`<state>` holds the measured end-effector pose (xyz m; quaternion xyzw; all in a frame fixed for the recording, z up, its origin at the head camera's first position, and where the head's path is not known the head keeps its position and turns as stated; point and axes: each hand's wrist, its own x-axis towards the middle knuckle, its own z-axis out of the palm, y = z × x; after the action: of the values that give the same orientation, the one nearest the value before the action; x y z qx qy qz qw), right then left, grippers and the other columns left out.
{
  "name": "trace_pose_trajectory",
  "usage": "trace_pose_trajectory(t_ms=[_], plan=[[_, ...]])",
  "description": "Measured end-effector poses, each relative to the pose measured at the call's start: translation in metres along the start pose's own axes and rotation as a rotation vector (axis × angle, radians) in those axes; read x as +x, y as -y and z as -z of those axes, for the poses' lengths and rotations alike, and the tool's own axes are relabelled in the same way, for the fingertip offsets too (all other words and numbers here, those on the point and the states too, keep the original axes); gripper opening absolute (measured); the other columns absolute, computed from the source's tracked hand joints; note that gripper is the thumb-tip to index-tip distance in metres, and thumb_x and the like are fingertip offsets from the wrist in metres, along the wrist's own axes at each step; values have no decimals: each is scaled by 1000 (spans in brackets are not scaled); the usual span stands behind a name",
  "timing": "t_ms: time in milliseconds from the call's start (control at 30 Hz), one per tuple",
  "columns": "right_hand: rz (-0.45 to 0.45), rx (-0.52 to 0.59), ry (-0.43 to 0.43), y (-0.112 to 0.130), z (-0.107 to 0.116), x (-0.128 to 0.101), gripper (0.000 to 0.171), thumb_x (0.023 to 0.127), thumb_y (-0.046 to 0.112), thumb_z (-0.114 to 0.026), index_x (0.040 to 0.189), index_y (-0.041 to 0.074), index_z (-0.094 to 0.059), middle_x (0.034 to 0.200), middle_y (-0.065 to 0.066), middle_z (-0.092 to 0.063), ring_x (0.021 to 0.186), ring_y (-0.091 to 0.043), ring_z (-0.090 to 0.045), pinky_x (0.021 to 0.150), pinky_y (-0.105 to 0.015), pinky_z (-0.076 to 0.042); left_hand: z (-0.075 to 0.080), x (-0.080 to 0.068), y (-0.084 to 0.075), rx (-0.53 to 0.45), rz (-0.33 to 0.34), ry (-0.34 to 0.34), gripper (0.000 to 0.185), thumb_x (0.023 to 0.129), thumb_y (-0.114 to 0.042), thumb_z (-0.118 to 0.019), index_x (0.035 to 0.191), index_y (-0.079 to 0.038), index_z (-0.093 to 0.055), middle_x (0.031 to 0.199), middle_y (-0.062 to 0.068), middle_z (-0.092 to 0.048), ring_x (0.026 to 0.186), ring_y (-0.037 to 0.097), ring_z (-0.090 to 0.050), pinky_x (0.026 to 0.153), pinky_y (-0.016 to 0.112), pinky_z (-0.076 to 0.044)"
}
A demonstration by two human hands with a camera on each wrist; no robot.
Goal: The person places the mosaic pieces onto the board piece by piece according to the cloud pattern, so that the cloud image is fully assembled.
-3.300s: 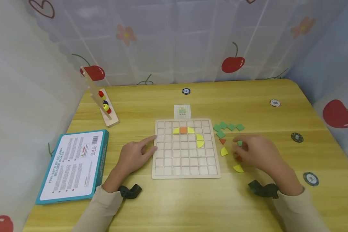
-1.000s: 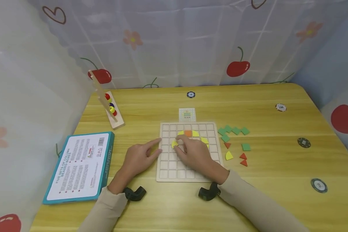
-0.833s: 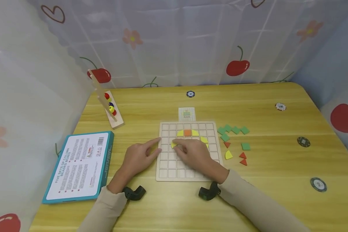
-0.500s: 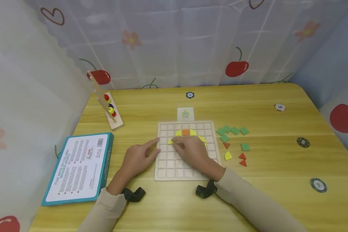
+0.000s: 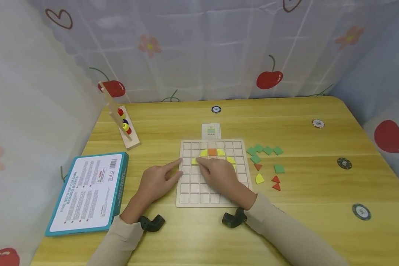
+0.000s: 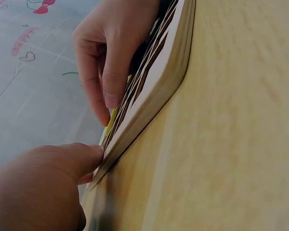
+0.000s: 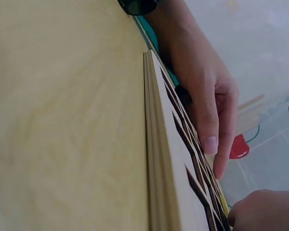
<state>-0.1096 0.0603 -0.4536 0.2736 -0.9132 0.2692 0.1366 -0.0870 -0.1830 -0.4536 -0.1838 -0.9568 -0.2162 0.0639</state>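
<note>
A wooden grid board lies on the table, with yellow quarter-rounds and an orange square set in its upper rows. My right hand reaches across the board and pinches a yellow piece at its fingertips, low over the cells near the left side. The left wrist view has that yellow piece as a sliver under my right hand's fingertips. My left hand rests on the table, its forefinger touching the board's left edge.
Loose green squares, red triangles and a yellow quarter-round lie right of the board. A pattern card sits behind it. Poker chips are scattered about. A bead stand and a teal box stand left.
My right hand left the loose pieces, carried a yellow piece onto the board, and slid it left along the third row. The left hand stayed at the board's edge.
</note>
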Motion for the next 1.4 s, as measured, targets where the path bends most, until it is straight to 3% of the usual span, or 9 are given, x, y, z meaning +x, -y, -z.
trace_pose_trajectory(t_ms=[233,333,467,600,700,833,1033,1400], plan=[[35,8,-32,-3,-2,-3,22,98,16,-68,116,12,-78,102,-4,-78,88,-14,-75,69,-30,-59,0,-1,0,-8,10,3,47,98,-46,-67,140,-24,-65,50,-12,-33,43,4,-25,47,26,-24],[48,22,-59,-4,1,-10,21,97,17,-69,115,13,-78,93,-2,-78,73,-8,-71,59,-26,-55,0,-1,0,-10,8,3,47,98,-45,-67,140,-23,-66,50,-12,-34,43,4,-26,47,26,-24],[107,5,-113,-5,10,-29,22,93,17,-72,114,14,-79,88,1,-77,65,-8,-67,51,-24,-48,0,-1,0,-6,3,3,47,98,-45,-67,139,-23,-66,50,-13,-34,43,4,-26,46,26,-24],[169,2,-167,-10,25,-56,26,88,16,-76,113,15,-79,85,3,-76,66,-7,-67,53,-24,-49,0,-1,0,-6,-1,0,46,98,-45,-67,139,-23,-66,50,-12,-35,43,4,-26,47,26,-24],[169,12,-172,-19,40,-73,27,85,15,-78,112,16,-80,67,9,-64,55,-2,-50,48,-20,-40,1,0,1,-5,2,4,46,98,-44,-67,139,-23,-66,50,-12,-35,43,4,-26,47,26,-24],[52,5,-138,-35,64,-87,26,85,16,-80,111,15,-80,55,16,-39,50,1,-29,45,-18,-25,1,0,1,-2,14,13,46,99,-45,-66,139,-24,-66,50,-12,-36,43,5,-26,47,26,-24],[-187,-82,-23,-57,99,-98,27,90,24,-80,116,15,-78,53,17,-36,46,0,-29,45,-24,-27,1,0,0,-9,21,18,46,99,-46,-65,140,-24,-65,50,-12,-35,44,4,-25,47,27,-24],[-268,-100,123,-69,110,-101,37,92,32,-78,122,11,-76,54,14,-42,50,-5,-36,49,-27,-32,1,0,-1,-10,18,20,46,99,-46,-65,140,-24,-66,50,-13,-36,44,4,-26,47,27,-24]])
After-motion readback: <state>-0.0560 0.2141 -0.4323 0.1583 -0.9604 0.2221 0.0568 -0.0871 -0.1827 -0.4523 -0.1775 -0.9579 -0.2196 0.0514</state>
